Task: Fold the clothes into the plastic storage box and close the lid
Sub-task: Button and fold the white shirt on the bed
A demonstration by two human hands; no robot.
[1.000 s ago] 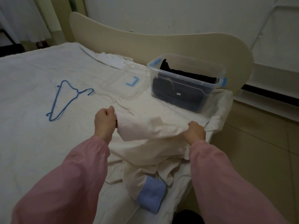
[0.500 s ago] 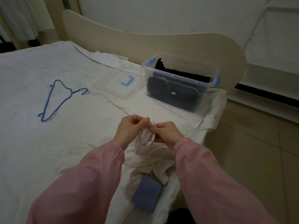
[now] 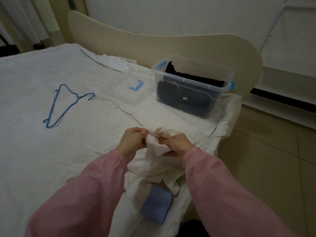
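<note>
Both hands have closed inward since one second ago, when they held a fold of the cream garment (image 3: 159, 146) stretched wide between them. They now sit close together with the cloth bunched between them.

1. Grip state. The left hand (image 3: 132, 142) pinches the bunched upper edge of the garment between thumb and curled fingers. The right hand (image 3: 179, 145) has its fingers curled round a folded flap of the same cloth. Neither grip is spread.

2. Garment position. The garment lies on the bed (image 3: 51, 151) near the right-hand edge. Its long axis runs from the hands back toward the person and ends at a blue cuff (image 3: 156, 207) near the bed edge. The fabric is soft, creased and loosely heaped below the hands, and it is not yet a flat, squared fold.

3. Governing relation. The plastic storage box (image 3: 189, 79) stands ahead and to the right of the hands, well apart from them, with the right hand nearer. It is open and already holds dark clothes (image 3: 188, 100). Its clear lid (image 3: 130, 88) lies flat on the bed just left of the box, ahead of the left hand.

4. Other items. A blue hanger (image 3: 77, 98) lies on the bed to the far left, clear of the work
</note>
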